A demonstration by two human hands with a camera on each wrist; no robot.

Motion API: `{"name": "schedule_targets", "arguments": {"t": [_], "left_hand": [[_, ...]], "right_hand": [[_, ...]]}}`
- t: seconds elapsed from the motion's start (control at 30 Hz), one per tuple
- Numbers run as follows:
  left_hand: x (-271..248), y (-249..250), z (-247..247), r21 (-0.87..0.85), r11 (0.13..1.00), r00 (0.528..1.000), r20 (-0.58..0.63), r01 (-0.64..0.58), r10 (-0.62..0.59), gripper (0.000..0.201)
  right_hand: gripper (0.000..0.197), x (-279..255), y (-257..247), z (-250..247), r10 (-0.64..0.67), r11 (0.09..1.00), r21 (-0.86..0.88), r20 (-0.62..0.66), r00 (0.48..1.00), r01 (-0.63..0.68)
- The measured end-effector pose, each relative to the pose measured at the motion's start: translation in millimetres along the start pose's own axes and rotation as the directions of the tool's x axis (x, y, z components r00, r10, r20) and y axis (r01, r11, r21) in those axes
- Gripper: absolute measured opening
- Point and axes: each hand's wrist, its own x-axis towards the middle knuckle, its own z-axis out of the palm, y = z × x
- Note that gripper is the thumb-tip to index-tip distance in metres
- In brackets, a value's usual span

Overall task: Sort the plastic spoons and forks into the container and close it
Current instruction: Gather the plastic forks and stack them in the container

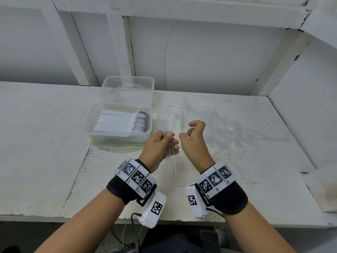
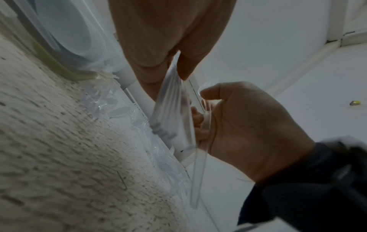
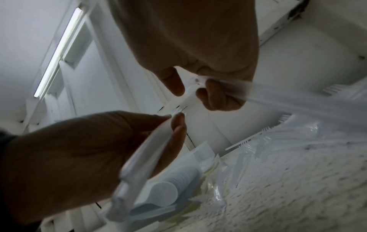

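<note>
Head view: rough white tabletop (image 1: 45, 143), white panelled wall (image 1: 200, 57) behind

forks (image 3: 282, 94) in rt hand (image 3: 198, 51)

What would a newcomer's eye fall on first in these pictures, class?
Probably the two hands at the centre of the table: the left hand grips a bundle of clear plastic forks, while the right hand, beside it, pinches a single clear fork. Next, the open container to their left, already holding a neat row of white spoons, and the loose clear forks scattered on the table to the right.
</note>
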Motion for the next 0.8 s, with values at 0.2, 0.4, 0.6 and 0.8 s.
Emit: {"name": "schedule_targets", "arguments": {"t": [0.2,0.4,0.6,0.8], "left_hand": [[0.5,1.2,1.4,0.035,0.999,1.0,-0.003,0.001,-0.001,0.012],[0.1,-0.1,2.5,0.054,0.999,0.999,-0.043,0.007,-0.004,0.02],[-0.1,1.5,-0.5,0.044,0.999,0.999,-0.046,-0.005,0.007,0.018],[4.1,3.8,-2.1,0.093,0.996,0.999,-0.049,-0.014,0.019,0.023]], "right_hand": [[0.008,4.2,-0.7,0.1,-0.066,0.995,-0.081,-0.062,0.996,0.061],[0.012,4.1,-0.3,4.4,-0.095,0.988,-0.13,-0.065,0.993,0.086],[0.023,5.0,-2.8,10.5,-0.134,0.966,-0.224,-0.002,0.991,0.13],[0.021,8.7,-7.6,14.2,-0.072,0.987,-0.139,0.062,0.995,0.08]]}}
